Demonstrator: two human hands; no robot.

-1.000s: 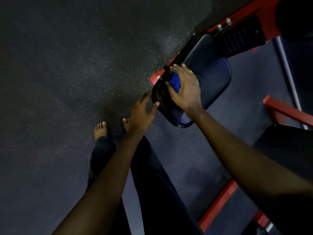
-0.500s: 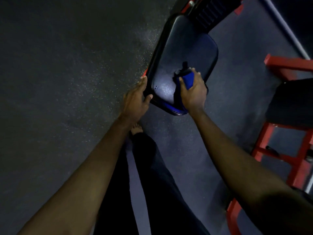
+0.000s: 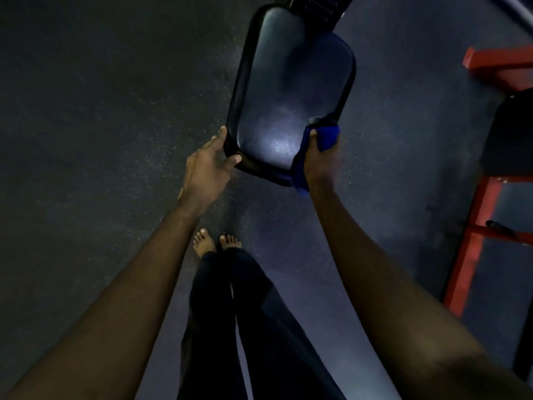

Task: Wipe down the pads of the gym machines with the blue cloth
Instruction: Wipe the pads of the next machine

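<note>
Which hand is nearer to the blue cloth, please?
Right. The right hand grips the blue cloth at the right edge of the black pad; the left hand holds the opposite edge, apart from the cloth.

The pad (image 3: pixel 288 82) is glossy black with a pale sheen. The cloth (image 3: pixel 327 135) is bright blue. The floor (image 3: pixel 101 111) is dark grey with fine white specks, the frame (image 3: pixel 473 235) red, the trousers (image 3: pixel 259 327) black.
</note>
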